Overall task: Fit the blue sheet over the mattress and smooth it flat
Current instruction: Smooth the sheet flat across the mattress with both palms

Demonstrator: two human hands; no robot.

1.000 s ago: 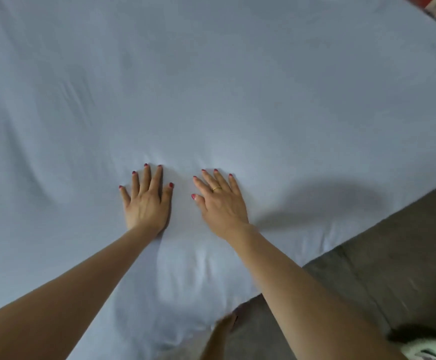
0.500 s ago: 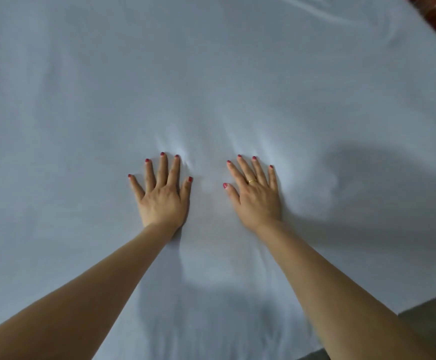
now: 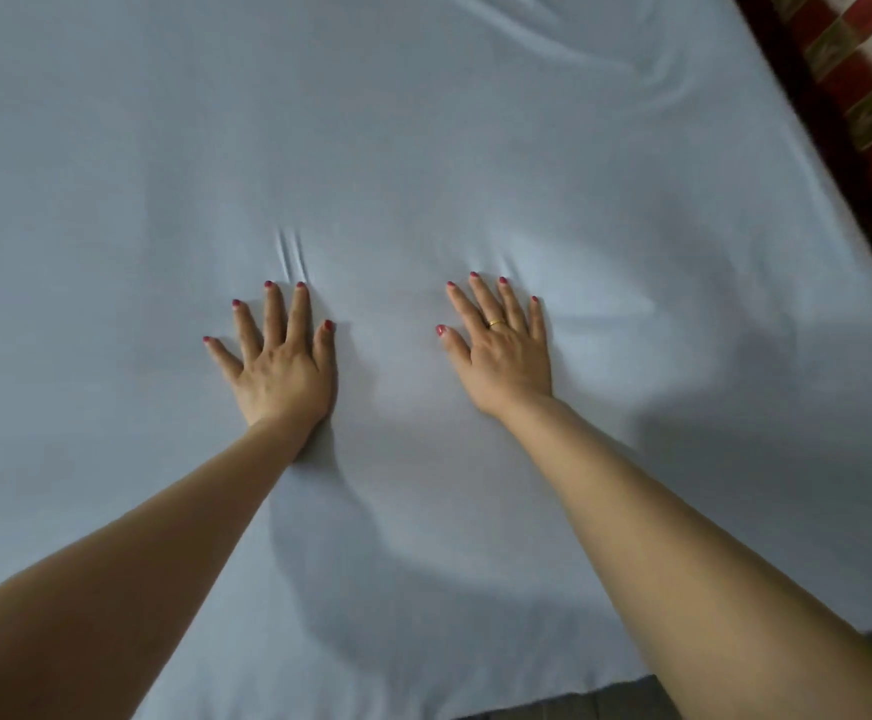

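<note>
The blue sheet (image 3: 423, 148) covers the mattress and fills almost the whole head view. My left hand (image 3: 278, 363) lies palm down on it at centre left, fingers straight and spread. My right hand (image 3: 501, 350), with a gold ring, presses flat on the sheet to the right, a hand's width away. A small pinched crease (image 3: 291, 252) stands just beyond my left fingertips. Long soft folds (image 3: 605, 59) run across the sheet's far right part. The mattress itself is hidden under the sheet.
A red, white and olive checked cloth (image 3: 870, 96) lies beyond the bed's dark right edge. A strip of grey floor (image 3: 605, 706) shows past the sheet's near edge at the bottom.
Both hands have slid forward across the sheet and moved further apart. The view has shifted up the bed, so the grey floor at lower right has nearly left the frame.
</note>
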